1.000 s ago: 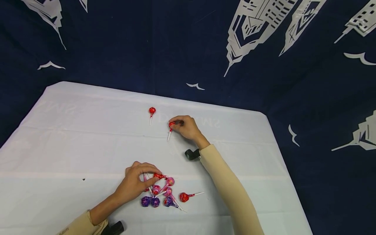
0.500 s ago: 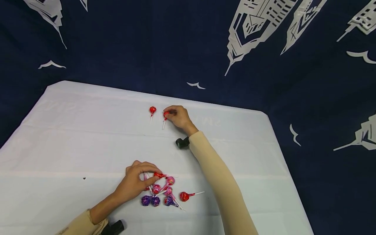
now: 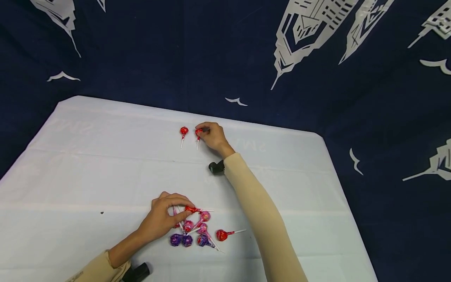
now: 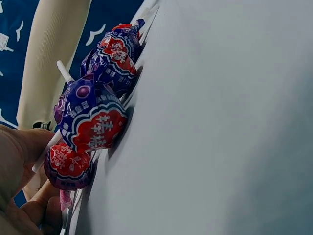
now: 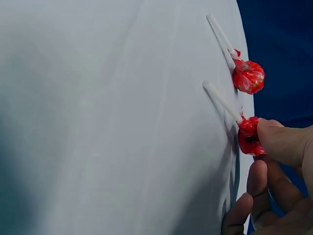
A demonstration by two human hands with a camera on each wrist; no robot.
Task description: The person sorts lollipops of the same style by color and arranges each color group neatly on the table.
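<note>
My right hand pinches a red-wrapped lollipop by its head at the far side of the table, its white stick pointing toward me. Beside it, to the left, lies another red lollipop, laid nearly parallel. Nearer to me, my left hand holds a red lollipop between thumb and fingertips at the top of a loose pile. The pile has pink lollipops and purple lollipops; the left hand covers part of it. In the left wrist view, purple wrappers fill the foreground.
One more red lollipop lies right of the pile, stick to the right. The white-covered table ends at a dark blue cloth with white printed buildings. A small dark speck is on the table at left. Black wrist cameras sit under the sleeves.
My right hand has carried its red lollipop away from me and to the left, up beside the other red one. My left hand has stayed in place at the pile.
</note>
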